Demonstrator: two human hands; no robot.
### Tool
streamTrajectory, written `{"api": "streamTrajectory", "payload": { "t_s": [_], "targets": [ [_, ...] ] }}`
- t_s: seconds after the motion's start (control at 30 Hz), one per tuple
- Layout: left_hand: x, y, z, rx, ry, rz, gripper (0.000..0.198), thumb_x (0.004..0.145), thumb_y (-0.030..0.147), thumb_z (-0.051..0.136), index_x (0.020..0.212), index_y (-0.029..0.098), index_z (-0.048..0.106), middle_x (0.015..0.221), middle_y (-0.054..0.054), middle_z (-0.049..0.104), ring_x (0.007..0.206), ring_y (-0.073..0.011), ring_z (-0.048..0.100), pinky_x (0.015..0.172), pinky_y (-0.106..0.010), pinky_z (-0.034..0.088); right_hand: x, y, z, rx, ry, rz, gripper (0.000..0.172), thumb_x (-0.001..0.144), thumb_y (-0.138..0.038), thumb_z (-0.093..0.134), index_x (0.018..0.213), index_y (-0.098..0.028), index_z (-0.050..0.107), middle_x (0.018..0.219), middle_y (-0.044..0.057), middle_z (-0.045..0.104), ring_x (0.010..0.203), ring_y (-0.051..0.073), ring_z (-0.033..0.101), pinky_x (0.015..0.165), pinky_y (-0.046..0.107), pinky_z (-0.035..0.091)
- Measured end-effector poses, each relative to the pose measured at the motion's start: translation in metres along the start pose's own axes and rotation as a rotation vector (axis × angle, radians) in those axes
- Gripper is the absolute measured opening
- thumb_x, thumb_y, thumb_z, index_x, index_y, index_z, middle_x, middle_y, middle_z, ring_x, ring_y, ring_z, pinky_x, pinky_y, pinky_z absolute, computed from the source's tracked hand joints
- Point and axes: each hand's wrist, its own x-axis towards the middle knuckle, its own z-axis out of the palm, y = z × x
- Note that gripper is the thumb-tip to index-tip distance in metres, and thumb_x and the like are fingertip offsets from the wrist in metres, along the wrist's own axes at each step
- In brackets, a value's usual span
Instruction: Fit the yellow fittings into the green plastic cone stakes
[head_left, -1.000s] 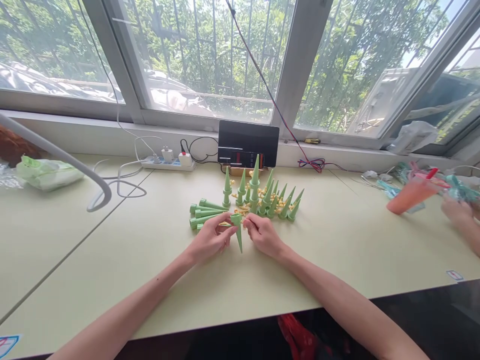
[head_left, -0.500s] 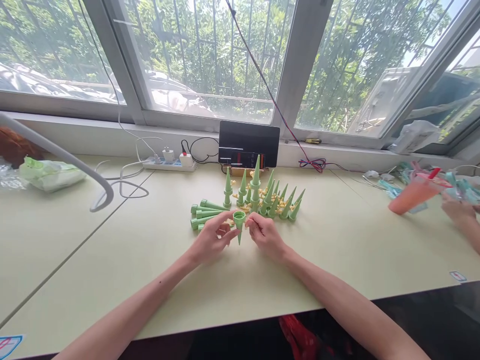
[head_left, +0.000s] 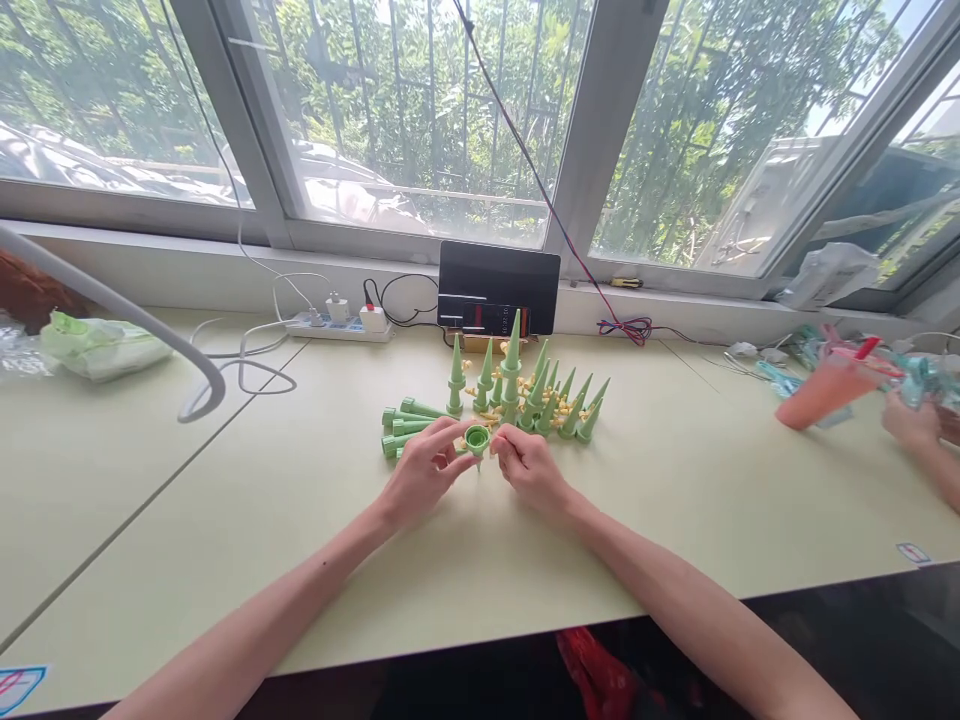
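Observation:
My left hand [head_left: 421, 474] pinches a green plastic cone [head_left: 477, 441] by its wide rim, with the open end turned towards me and the tip pointing down. My right hand [head_left: 529, 468] is closed beside the cone, its fingertips at the rim; what they hold is too small to make out. Just behind my hands, several green cones [head_left: 534, 395] stand upright among small yellow parts [head_left: 487, 413]. Several more green cones [head_left: 409, 428] lie flat in a stack to the left of them.
A black screen [head_left: 498, 287] leans on the windowsill behind the cones, with a power strip [head_left: 337, 325] and cables to its left. A bag [head_left: 94, 345] lies far left. Another person's hand [head_left: 911, 420] works at the right beside an orange cone [head_left: 821, 392].
The cone in my left hand has tilted, so its open end now faces me and its tip is foreshortened. Both hands stayed in place.

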Motion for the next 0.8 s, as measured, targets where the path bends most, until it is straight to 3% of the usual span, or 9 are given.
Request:
{"api": "streamTrajectory", "payload": {
  "t_s": [0.33, 0.57, 0.8],
  "targets": [
    [-0.0005, -0.0008, -0.0012, 0.067, -0.004, 0.038, 0.032, 0.088, 0.028, 0.058, 0.118, 0.031, 0.067, 0.102, -0.003, 0.057, 0.053, -0.0057, 0.041, 0.052, -0.022, 0.043, -0.0001, -0.0004, 0.0009, 0.005, -0.028, 0.038, 0.036, 0.098, -0.044, 0.040, 0.071, -0.020, 0.043, 0.052, -0.005, 0.038, 0.047, 0.010, 0.034, 0.047, 0.023, 0.029],
    [-0.0016, 0.0011, 0.0009, 0.116, 0.050, 0.089, 0.029, 0.088, 0.019, 0.051, 0.104, 0.028, 0.073, 0.103, -0.003, 0.056, 0.050, -0.0034, 0.041, 0.053, -0.022, 0.044, 0.0004, -0.0025, 0.0013, 0.029, -0.048, 0.054, 0.036, 0.098, -0.044, 0.039, 0.072, -0.020, 0.044, 0.052, -0.005, 0.040, 0.046, 0.010, 0.035, 0.047, 0.024, 0.031],
    [-0.0003, 0.0085, 0.0046, 0.000, 0.120, -0.021, 0.030, 0.084, 0.026, 0.059, 0.114, 0.024, 0.058, 0.109, -0.004, 0.054, 0.054, -0.0051, 0.049, 0.054, -0.023, 0.049, 0.0004, -0.0020, 0.0009, 0.001, 0.001, 0.028, 0.034, 0.098, -0.041, 0.042, 0.071, -0.020, 0.042, 0.054, -0.005, 0.039, 0.049, 0.010, 0.035, 0.048, 0.024, 0.030]
  ]
}}
